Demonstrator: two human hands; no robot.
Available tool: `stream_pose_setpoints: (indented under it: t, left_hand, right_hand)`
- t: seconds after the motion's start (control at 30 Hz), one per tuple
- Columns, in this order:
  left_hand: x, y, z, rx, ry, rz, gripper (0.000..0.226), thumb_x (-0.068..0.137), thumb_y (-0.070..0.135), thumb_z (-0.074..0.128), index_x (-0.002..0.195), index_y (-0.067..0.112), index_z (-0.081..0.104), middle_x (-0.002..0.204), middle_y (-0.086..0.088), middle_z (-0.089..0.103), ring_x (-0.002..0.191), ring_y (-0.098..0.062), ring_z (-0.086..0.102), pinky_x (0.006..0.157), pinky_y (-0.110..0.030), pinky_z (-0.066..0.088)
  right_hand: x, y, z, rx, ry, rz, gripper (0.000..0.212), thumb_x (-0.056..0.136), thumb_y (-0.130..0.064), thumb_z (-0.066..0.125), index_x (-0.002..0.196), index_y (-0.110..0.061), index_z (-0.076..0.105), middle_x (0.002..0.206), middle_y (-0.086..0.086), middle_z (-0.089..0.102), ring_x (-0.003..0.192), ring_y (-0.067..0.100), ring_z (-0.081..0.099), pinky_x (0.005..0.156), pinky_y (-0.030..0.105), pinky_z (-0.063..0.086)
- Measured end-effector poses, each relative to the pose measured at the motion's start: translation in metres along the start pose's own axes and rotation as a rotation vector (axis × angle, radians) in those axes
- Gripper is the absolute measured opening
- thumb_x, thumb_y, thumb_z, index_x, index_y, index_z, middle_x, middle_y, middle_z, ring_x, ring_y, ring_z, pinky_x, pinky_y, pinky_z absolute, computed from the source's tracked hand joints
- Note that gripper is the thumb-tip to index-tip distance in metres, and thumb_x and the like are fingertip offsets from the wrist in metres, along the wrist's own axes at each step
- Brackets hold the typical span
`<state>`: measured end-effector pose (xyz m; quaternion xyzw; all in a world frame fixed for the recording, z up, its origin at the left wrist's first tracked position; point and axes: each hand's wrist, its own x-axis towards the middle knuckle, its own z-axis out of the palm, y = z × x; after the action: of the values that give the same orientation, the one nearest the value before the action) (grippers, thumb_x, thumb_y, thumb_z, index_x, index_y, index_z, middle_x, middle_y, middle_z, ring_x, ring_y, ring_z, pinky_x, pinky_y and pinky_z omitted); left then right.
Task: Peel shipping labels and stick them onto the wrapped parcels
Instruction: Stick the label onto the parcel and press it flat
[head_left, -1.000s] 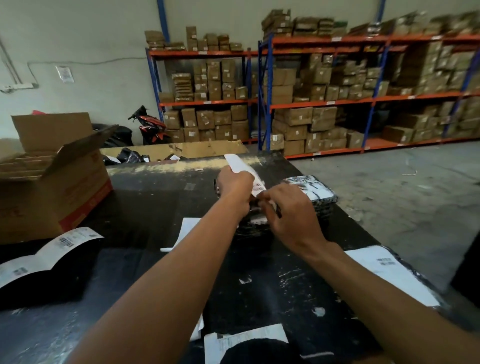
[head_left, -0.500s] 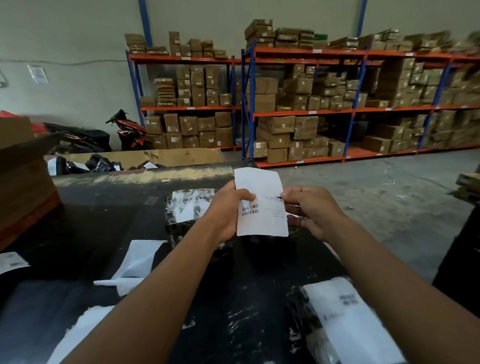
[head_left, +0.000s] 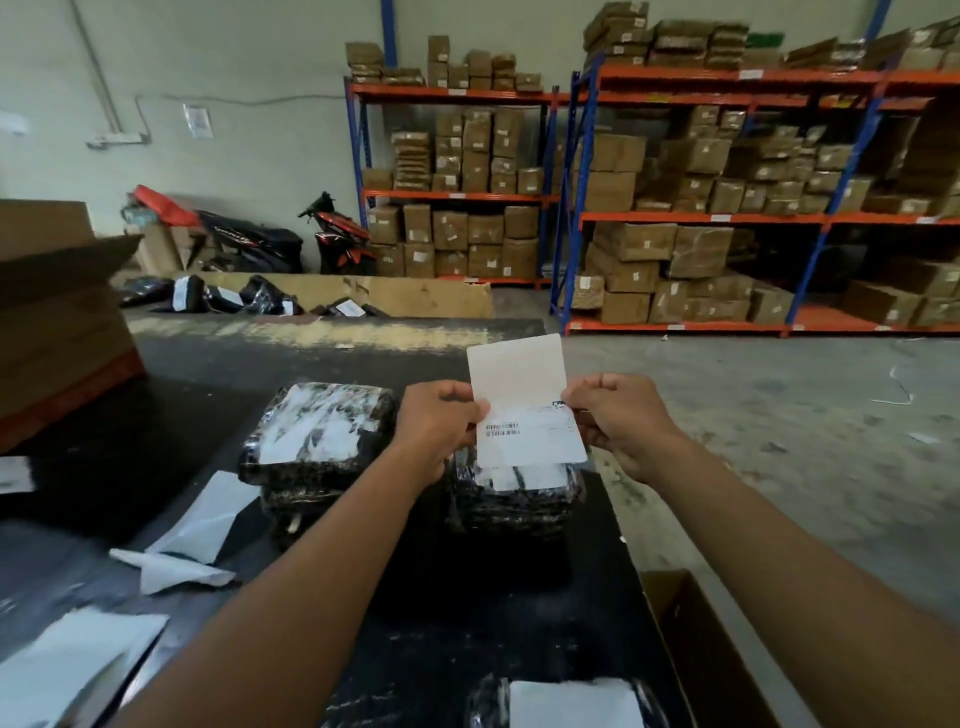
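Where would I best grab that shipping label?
Pinch the shipping label on its side edges, coming from left and right, as the left hand and right hand do: it's a thin upright sheet, and edges probably keep fingers off the barcode.

Left hand (head_left: 439, 421) and right hand (head_left: 618, 418) pinch a shipping label (head_left: 524, 402) upright above a wrapped parcel (head_left: 514, 499).

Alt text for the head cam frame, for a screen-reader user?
The left hand and right hand pinch a shipping label by its side edges above a stack of wrapped parcels on a black table. A second stack sits to its left, loose white paper beside it; shelves of cardboard boxes stand behind.
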<state>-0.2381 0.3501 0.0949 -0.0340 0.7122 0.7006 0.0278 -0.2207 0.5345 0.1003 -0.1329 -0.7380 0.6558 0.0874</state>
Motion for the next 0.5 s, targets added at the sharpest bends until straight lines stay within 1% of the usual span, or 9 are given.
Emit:
stream_pose_setpoints:
  t: [0.1, 0.2, 0.23, 0.3, 0.37, 0.43, 0.5]
  left_hand:
    - [0.006, -0.001, 0.003, 0.016, 0.059, -0.011, 0.007, 0.088, -0.002, 0.067, 0.092, 0.003, 0.065, 0.097, -0.013, 0.072, 0.082, -0.022, 0.071, 0.063, -0.026, 0.06]
    - [0.012, -0.003, 0.005, 0.008, 0.079, -0.01, 0.01, 0.087, -0.001, 0.069, 0.091, 0.006, 0.064, 0.096, -0.011, 0.072, 0.084, -0.022, 0.071, 0.071, -0.029, 0.06]
    - [0.014, -0.003, 0.005, 0.009, 0.084, -0.005, 0.01, 0.086, -0.001, 0.069, 0.091, 0.006, 0.064, 0.095, -0.01, 0.072, 0.083, -0.021, 0.071, 0.071, -0.029, 0.06]
    - [0.018, -0.003, 0.005, 0.014, 0.082, 0.007, 0.01, 0.087, -0.001, 0.069, 0.092, 0.005, 0.064, 0.092, -0.008, 0.072, 0.077, -0.017, 0.07, 0.064, -0.024, 0.059]
    - [0.022, -0.002, 0.004, 0.022, 0.072, 0.017, 0.01, 0.087, -0.002, 0.069, 0.094, 0.004, 0.064, 0.092, -0.008, 0.072, 0.076, -0.016, 0.07, 0.058, -0.022, 0.058]
    - [0.028, -0.002, 0.003, 0.035, 0.061, 0.026, 0.011, 0.086, -0.002, 0.07, 0.093, 0.004, 0.064, 0.094, -0.01, 0.073, 0.08, -0.019, 0.072, 0.061, -0.024, 0.059]
    - [0.037, -0.001, 0.004, 0.045, 0.058, 0.031, 0.011, 0.085, -0.002, 0.071, 0.092, 0.005, 0.065, 0.094, -0.011, 0.073, 0.082, -0.021, 0.073, 0.066, -0.028, 0.06]
  right_hand:
    - [0.011, 0.005, 0.002, 0.001, -0.06, -0.01, 0.014, 0.081, 0.001, 0.073, 0.089, -0.006, 0.066, 0.092, 0.017, 0.073, 0.078, 0.03, 0.068, 0.076, 0.046, 0.058]
    - [0.019, 0.01, 0.005, 0.004, -0.041, -0.028, 0.019, 0.078, 0.006, 0.073, 0.086, -0.01, 0.064, 0.09, 0.014, 0.072, 0.086, 0.033, 0.071, 0.077, 0.049, 0.058]
    - [0.022, 0.011, 0.006, 0.009, -0.039, -0.028, 0.02, 0.079, 0.007, 0.073, 0.085, -0.01, 0.064, 0.09, 0.014, 0.072, 0.086, 0.032, 0.071, 0.077, 0.049, 0.058]
    - [0.027, 0.013, 0.007, 0.011, -0.037, -0.026, 0.02, 0.079, 0.006, 0.073, 0.085, -0.011, 0.064, 0.091, 0.014, 0.073, 0.085, 0.032, 0.071, 0.078, 0.048, 0.058]
    - [0.031, 0.014, 0.007, 0.014, -0.032, -0.022, 0.02, 0.078, 0.005, 0.074, 0.085, -0.011, 0.064, 0.091, 0.015, 0.073, 0.08, 0.03, 0.069, 0.073, 0.043, 0.057]
    - [0.034, 0.015, 0.007, 0.016, -0.025, -0.017, 0.019, 0.078, 0.004, 0.074, 0.087, -0.01, 0.065, 0.091, 0.015, 0.074, 0.074, 0.027, 0.068, 0.066, 0.039, 0.054]
    - [0.037, 0.015, 0.007, 0.011, -0.012, -0.005, 0.019, 0.079, 0.003, 0.074, 0.092, -0.008, 0.066, 0.092, 0.014, 0.074, 0.074, 0.027, 0.069, 0.063, 0.037, 0.055]
